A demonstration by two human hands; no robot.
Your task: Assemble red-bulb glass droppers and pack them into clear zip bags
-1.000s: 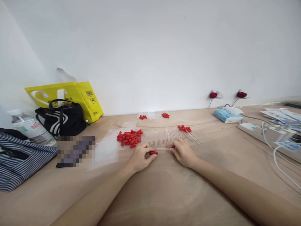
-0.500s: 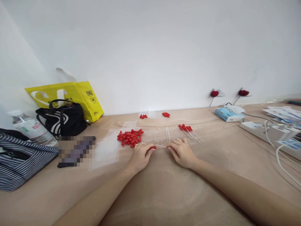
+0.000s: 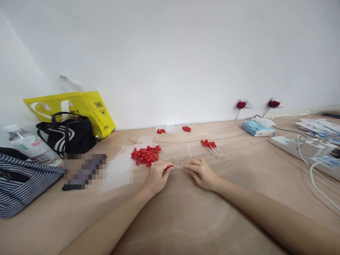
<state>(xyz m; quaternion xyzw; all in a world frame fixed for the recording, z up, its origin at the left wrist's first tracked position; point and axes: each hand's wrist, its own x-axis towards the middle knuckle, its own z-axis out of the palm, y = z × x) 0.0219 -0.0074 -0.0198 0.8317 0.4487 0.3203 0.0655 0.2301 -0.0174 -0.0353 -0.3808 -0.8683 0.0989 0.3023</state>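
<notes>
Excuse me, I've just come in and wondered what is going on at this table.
A person's left hand pinches a red bulb, while the right hand holds a thin clear tube up to it; how far the tube is in is hard to see. Beyond them lie a pile of red bulbs, a row of clear tubes and several red-capped tubes.

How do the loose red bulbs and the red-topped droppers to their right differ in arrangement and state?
The loose red bulbs lie jumbled in a heap; the red-topped droppers lie side by side. The droppers have slender clear tubes attached, whereas the bulbs show none. Both share the red colour.
</notes>
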